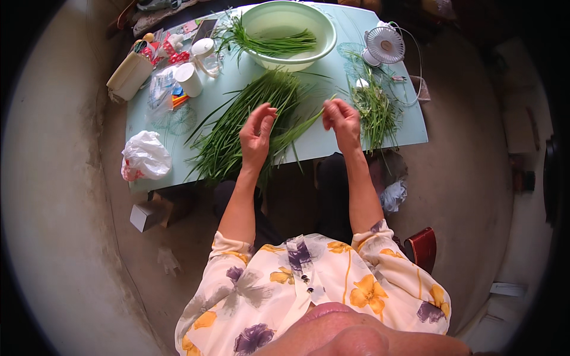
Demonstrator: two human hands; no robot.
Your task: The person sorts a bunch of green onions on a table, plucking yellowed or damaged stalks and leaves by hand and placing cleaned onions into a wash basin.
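A large heap of long green chives [240, 120], likely garlic chives, lies across the middle of the table, its lower ends over the front edge. My left hand [257, 135] is over this heap, fingers curled and thumb near them; whether a blade is between them I cannot make out. To its right, my right hand [343, 120] pinches a thin chive blade [321, 113] between thumb and fingertips. More blurred blades slant down from there toward the left hand. Beside my right hand lies a looser pile of chive trimmings [376, 111], with pale bits among the green.
A pale green plastic basin [327, 42] holding more chives stands at the back. A small white fan [385, 44] with a cable is at the back right. White containers [188, 79], plastic bags and a phone [205, 30] crowd the left; a crumpled white bag [146, 155] sits front left.
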